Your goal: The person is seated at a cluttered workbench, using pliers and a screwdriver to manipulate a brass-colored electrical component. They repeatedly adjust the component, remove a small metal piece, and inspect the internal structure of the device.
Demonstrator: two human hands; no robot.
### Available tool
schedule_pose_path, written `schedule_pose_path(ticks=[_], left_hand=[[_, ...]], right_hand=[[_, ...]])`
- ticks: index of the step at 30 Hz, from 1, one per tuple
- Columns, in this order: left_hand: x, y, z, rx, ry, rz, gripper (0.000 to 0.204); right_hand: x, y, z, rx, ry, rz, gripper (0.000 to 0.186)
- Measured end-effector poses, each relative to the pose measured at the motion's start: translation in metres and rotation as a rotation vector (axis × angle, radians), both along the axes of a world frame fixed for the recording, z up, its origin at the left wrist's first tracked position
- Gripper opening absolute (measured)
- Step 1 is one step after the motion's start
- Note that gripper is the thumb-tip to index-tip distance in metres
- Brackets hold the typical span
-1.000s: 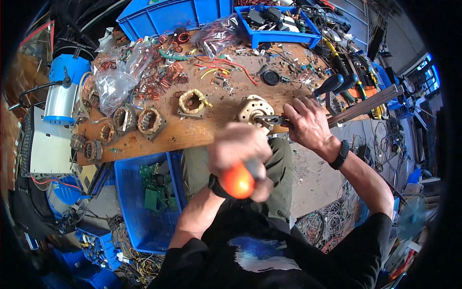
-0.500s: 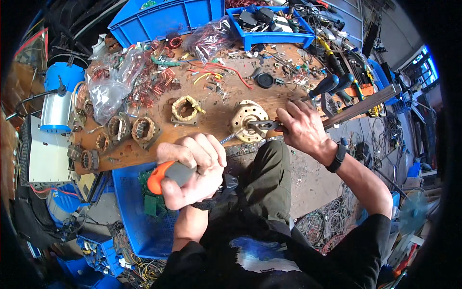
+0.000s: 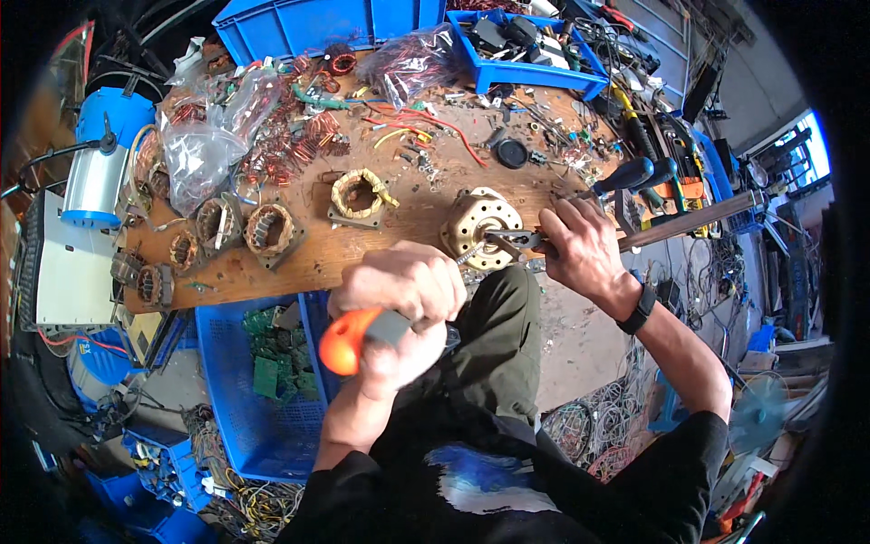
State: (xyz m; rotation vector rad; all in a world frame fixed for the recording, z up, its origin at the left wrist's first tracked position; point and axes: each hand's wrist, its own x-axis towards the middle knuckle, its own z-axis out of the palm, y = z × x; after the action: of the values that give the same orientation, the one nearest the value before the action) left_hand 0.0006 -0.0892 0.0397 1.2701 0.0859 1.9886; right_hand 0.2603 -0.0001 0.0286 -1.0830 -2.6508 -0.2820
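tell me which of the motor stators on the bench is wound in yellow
The stator mid-bench, just left of the round motor under the hands. Its winding is yellow; the three toward the left end are brown and copper.

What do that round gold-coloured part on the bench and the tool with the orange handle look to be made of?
The round motor part looks like metal with a brassy-gold finish: it shines and has punched holes. The tool handle in the left hand seems to be plastic or rubber, smooth orange with a grey band; its shaft looks like bare steel. The bench appears to be worn, unfinished wood.

L hand [image 3: 399,304] fisted, R hand [image 3: 580,245] gripping, arms bent.
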Motion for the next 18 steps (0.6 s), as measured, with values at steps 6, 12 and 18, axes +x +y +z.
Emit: schedule_pose_path(ticks=[6,12,18], left_hand=[[0.017,-0.003,-0.006,0.357,0.321,0.151,0.024],[0.047,-0.017,-0.019,0.583,0.674,0.297,0.029],[0.051,-0.014,-0.026,0.529,0.602,0.338,0.033]], right_hand=[[-0.003,-0.003,-0.002,0.037,0.021,0.014,0.033],[-0.004,-0.004,0.000,0.049,0.021,0.011,0.031],[-0.005,-0.001,-0.005,0.069,0.056,0.028,0.030]])
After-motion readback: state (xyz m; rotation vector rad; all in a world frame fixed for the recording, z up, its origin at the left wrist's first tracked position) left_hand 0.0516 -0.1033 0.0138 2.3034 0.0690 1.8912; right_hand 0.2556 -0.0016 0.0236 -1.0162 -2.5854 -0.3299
